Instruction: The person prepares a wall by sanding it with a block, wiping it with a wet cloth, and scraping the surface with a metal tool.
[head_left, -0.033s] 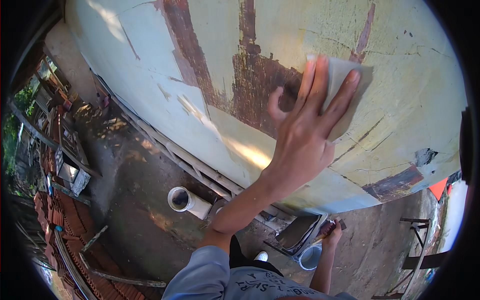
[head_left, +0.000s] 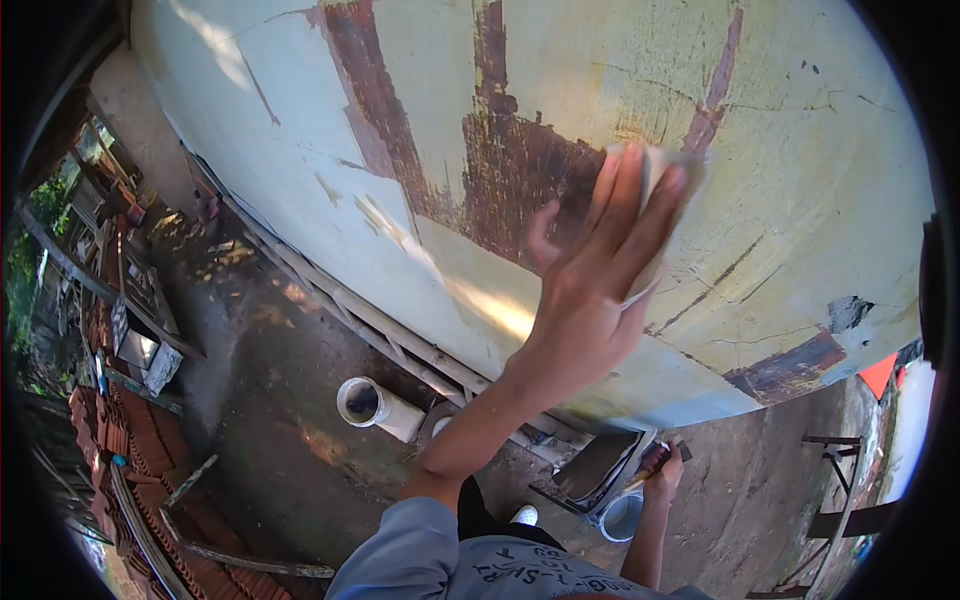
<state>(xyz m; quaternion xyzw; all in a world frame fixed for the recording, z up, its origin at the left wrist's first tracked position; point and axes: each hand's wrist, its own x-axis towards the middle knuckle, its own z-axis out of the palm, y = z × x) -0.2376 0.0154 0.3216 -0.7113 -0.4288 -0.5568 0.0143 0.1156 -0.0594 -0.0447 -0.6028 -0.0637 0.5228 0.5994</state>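
My left hand (head_left: 590, 265) is pressed flat against a painted wall (head_left: 850, 180), fingers stretched upward and thumb apart. Under and between its fingers is a pale, stiff sheet of sandpaper (head_left: 697, 165), bent at the edges. Around it the wall shows cracked yellowish paint and a dark reddish-brown bare patch (head_left: 500, 195). Low at the right, my right hand (head_left: 662, 483) is closed around a small dark brownish object (head_left: 655, 458), whose kind I cannot make out. Beside that hand are dark flat sheets (head_left: 593, 470), with a light bucket (head_left: 622, 515) just below.
A white bucket with dark contents (head_left: 395, 412) lies tilted near the wall's foot, beside long bamboo poles (head_left: 400, 340). Stacked roof tiles (head_left: 145, 480) and timber stand at the left. A dark metal or wooden frame (head_left: 838, 500) is at the right.
My left hand and the sandpaper have slid down and slightly left along the wall, and the sheet now shows less beyond the fingers. My right hand stays in about the same place.
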